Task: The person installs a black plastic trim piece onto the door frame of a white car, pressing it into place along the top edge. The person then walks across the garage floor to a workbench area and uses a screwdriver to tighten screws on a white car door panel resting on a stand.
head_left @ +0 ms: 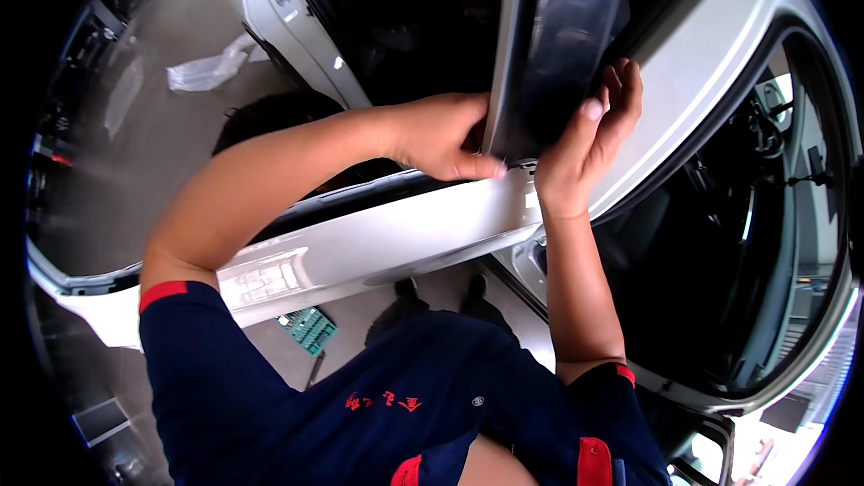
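A dark, glossy upright door frame (pixel 576 27) with a pale edge strip rises between my two hands, above a white car door (pixel 432 225). My left hand (pixel 445 137) reaches in from the left, its fingers wrapped behind the strip's lower end. Its thumb lies along the corner where frame and door meet; the fingertips are hidden. On the frame's other side is my right hand (pixel 589 139), turned palm inward, with thumb and fingers raised and apart beside the dark surface. Whether it touches the frame, I cannot tell.
The white car body and roof edge (pixel 684 99) slope along the right, beside a windscreen (pixel 720 252). Below the door, a green tool case (pixel 309 330) lies on the floor near my feet. Crumpled clear plastic (pixel 209 67) lies on the floor at the far left.
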`<state>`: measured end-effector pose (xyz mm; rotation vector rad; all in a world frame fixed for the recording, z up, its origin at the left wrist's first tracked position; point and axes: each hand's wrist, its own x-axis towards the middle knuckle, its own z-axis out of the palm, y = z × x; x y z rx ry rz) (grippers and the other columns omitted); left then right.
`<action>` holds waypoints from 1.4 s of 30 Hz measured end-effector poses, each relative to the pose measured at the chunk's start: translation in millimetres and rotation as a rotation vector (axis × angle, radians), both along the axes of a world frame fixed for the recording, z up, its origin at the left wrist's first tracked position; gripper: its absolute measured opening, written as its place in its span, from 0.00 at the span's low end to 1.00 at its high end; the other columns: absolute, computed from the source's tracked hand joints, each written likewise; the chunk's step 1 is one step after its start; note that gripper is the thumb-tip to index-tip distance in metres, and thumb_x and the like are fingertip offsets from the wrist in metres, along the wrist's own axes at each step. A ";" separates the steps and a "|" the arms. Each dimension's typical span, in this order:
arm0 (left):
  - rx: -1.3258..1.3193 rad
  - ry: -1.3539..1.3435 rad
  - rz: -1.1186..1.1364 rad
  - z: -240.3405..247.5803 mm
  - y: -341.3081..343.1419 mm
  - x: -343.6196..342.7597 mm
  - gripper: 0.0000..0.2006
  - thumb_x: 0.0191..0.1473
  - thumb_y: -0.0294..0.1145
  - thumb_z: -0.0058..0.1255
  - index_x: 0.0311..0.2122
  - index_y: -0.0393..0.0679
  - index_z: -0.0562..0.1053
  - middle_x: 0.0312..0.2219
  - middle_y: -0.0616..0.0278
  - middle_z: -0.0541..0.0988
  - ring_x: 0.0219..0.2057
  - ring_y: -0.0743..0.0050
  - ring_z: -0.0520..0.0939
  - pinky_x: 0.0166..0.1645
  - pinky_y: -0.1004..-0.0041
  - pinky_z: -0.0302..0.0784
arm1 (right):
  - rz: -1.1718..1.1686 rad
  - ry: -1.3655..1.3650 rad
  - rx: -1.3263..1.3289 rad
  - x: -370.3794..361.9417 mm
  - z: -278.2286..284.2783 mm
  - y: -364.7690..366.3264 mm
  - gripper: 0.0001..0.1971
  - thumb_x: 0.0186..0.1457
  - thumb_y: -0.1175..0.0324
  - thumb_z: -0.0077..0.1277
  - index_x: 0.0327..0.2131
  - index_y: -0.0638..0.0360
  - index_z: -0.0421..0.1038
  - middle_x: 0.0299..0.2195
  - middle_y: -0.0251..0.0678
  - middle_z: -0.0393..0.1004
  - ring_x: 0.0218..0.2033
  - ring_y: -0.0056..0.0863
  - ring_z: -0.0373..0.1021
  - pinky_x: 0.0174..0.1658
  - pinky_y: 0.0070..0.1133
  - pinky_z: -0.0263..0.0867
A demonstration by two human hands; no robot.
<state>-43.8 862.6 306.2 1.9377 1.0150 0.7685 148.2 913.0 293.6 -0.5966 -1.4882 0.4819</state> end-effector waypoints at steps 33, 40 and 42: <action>0.200 -0.203 0.101 -29.3 -10.3 20.1 0.30 0.42 0.32 0.68 0.49 0.34 0.68 0.46 0.46 0.76 0.47 0.43 0.79 0.51 0.56 0.77 | -1.656 -1.064 0.714 -0.9 116.7 2.4 0.33 0.67 0.47 0.42 0.65 0.63 0.59 0.47 0.43 0.80 0.32 0.27 0.81 0.26 0.14 0.77; 0.158 -0.150 0.089 -36.3 -5.2 17.9 0.29 0.45 0.39 0.66 0.50 0.33 0.68 0.41 0.48 0.76 0.45 0.45 0.79 0.50 0.55 0.76 | -0.861 -0.438 0.407 -28.3 186.0 33.8 0.31 0.75 0.53 0.21 0.71 0.66 0.41 0.69 0.47 0.54 0.67 0.34 0.59 0.68 0.26 0.59; 0.164 -0.120 0.097 -29.5 -1.4 20.7 0.28 0.46 0.38 0.66 0.49 0.34 0.69 0.41 0.49 0.76 0.45 0.47 0.80 0.49 0.57 0.77 | -0.582 -0.329 0.404 -50.7 181.5 35.0 0.31 0.75 0.54 0.22 0.72 0.66 0.39 0.72 0.49 0.48 0.71 0.33 0.51 0.73 0.24 0.48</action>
